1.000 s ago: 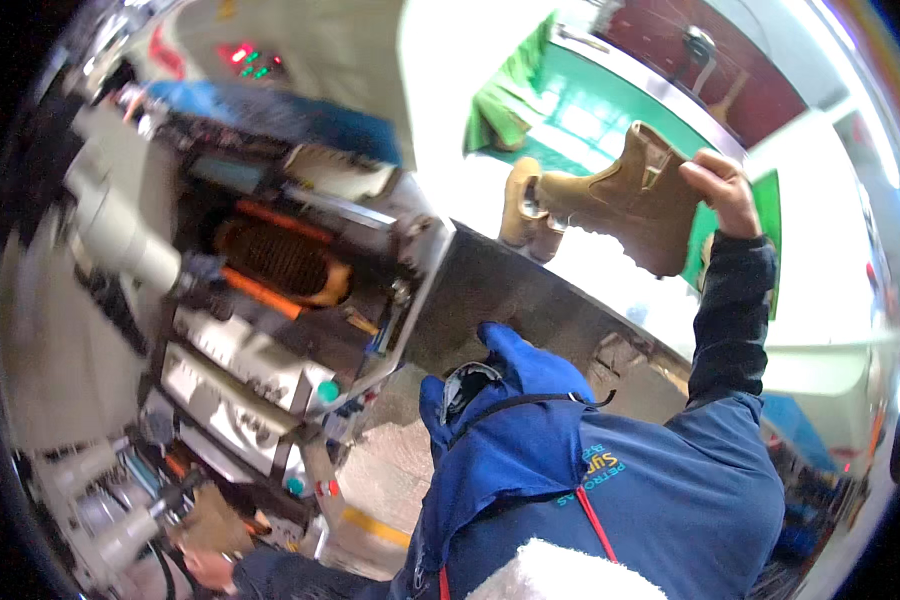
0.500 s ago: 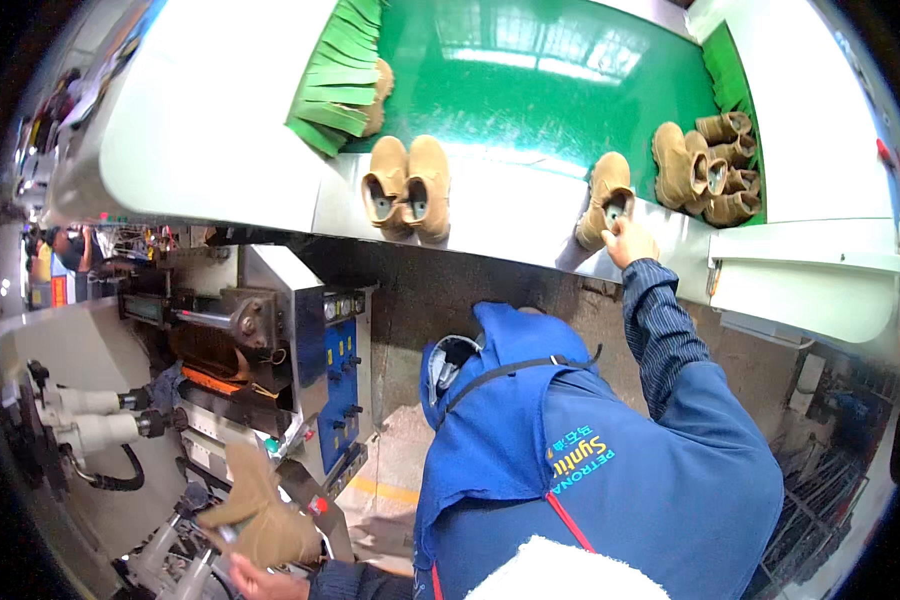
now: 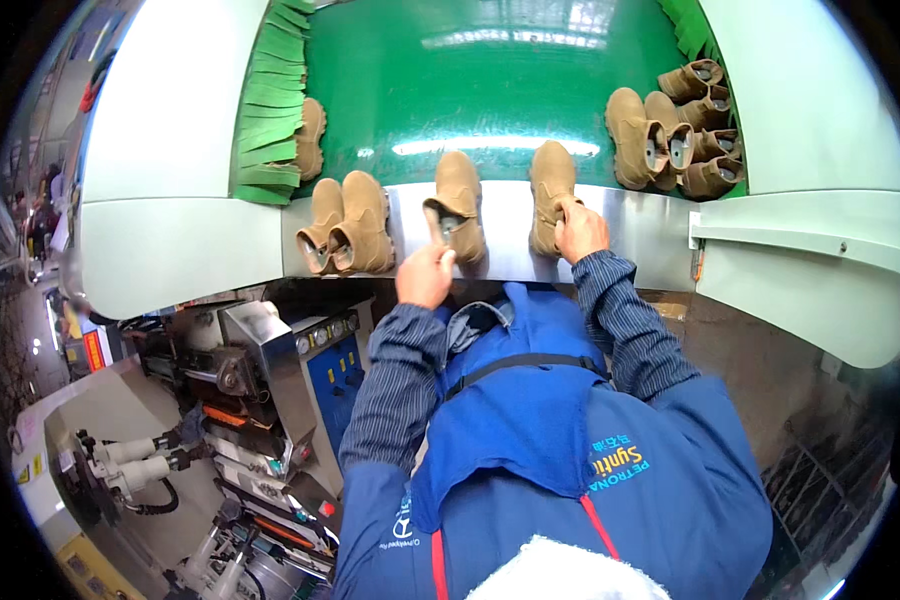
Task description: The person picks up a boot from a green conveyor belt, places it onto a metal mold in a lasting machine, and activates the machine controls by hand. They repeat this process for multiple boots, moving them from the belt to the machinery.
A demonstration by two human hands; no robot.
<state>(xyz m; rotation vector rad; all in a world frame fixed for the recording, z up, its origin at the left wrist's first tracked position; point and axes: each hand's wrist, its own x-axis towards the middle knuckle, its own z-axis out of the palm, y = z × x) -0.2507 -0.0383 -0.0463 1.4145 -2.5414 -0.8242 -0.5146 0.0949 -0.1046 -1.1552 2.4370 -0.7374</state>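
Two tan ankle boots stand upright in front of me on a metal ledge (image 3: 506, 230), their toes pointing away. My left hand (image 3: 427, 272) grips the rear collar of the left boot (image 3: 458, 180), with one finger raised along its opening. My right hand (image 3: 580, 232) is closed on the upper edge of the right boot (image 3: 552, 175); part of that boot's opening is hidden behind the fingers. To the left of my left hand, a pair of tan boots (image 3: 367, 215) stands side by side on the same ledge.
Behind the ledge runs a green belt (image 3: 450, 95) between white housings. Several tan boots (image 3: 708, 130) cluster by its right green strip curtain; another boot (image 3: 310, 138) stands by the left green strip curtain (image 3: 272, 105). A machine with a blue control panel (image 3: 335, 378) sits lower left.
My left hand has carried a boot from the machine at lower left up to the metal ledge. My right hand stays on its boot. The view has shifted toward the ledge.
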